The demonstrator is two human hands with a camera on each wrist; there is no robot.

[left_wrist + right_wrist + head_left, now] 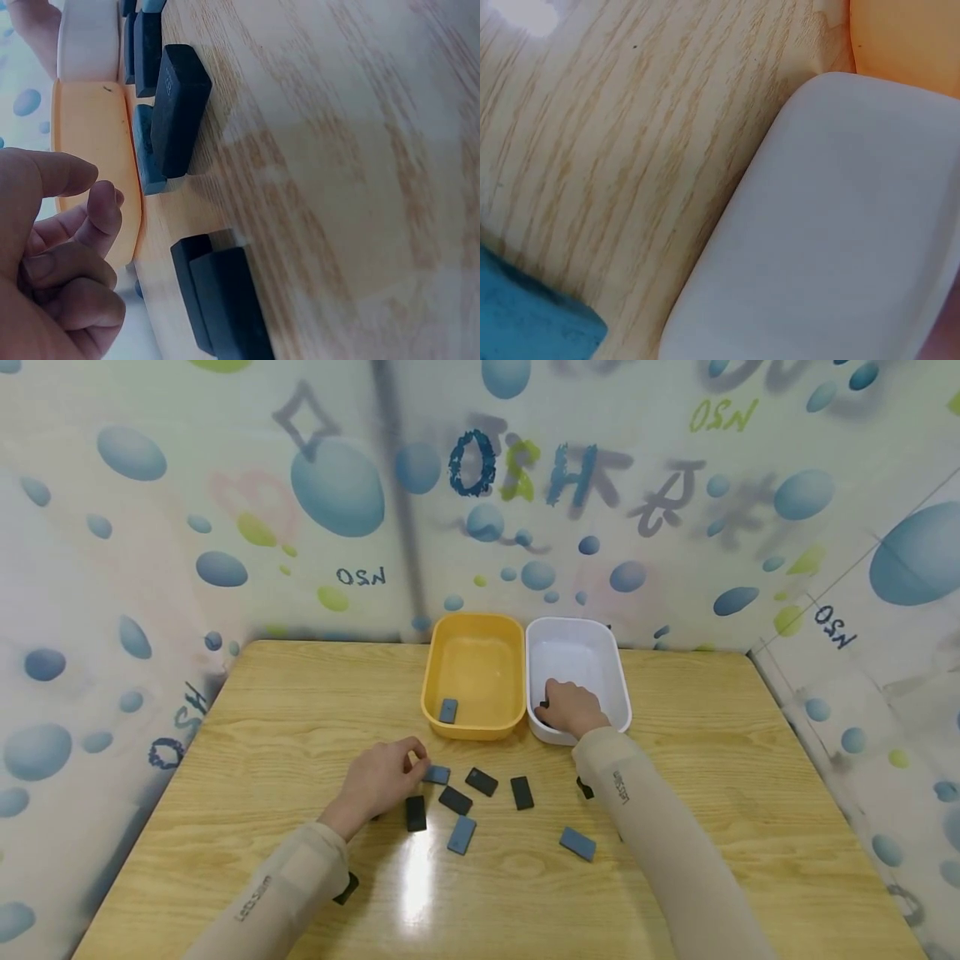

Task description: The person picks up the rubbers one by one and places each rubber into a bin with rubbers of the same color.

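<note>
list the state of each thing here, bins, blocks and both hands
Yellow bin: upright, open-topped, one blue block inside
White bin: upright, open-topped, right hand in it
Loose blue blocks: lying on the table
Loose black blocks: lying scattered on the table
Left hand: fingers curled, by a loose blue block
Right hand: fingers partly hidden, grip unclear

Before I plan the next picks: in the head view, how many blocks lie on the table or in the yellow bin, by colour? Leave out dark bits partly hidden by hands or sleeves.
Blue blocks on the table: 3
Blue block in the yellow bin: 1
Black blocks on the table: 4
Total: 8
</note>
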